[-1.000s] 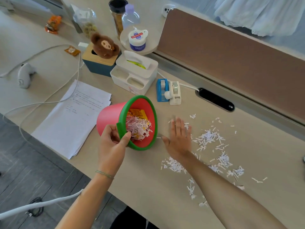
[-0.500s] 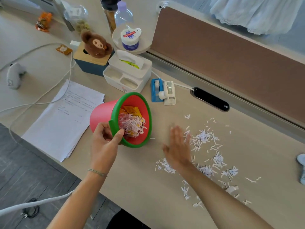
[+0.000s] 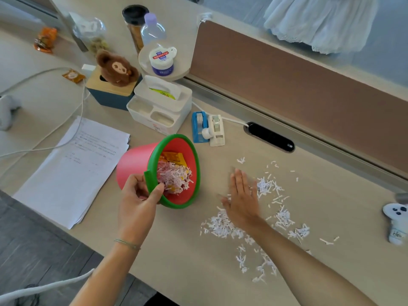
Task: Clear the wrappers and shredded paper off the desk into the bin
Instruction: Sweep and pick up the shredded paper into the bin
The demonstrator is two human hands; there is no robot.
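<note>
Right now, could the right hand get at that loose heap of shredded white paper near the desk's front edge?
Probably yes. The right hand lies flat and open on the pale wooden desk, with the heap of shredded white paper just beside its wrist; nothing stands between them.

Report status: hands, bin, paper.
Left hand grips tilted bin. Right hand open, flat among shredded paper. Nothing between paper and bin.

Left hand (image 3: 138, 200) lower centre of frame, fingers and thumb curled in a pinch grip (thin bracelet on wrist). Right hand (image 3: 242, 198) centre-right, flat, fingers straight, palm down, slightly blurred.
</note>
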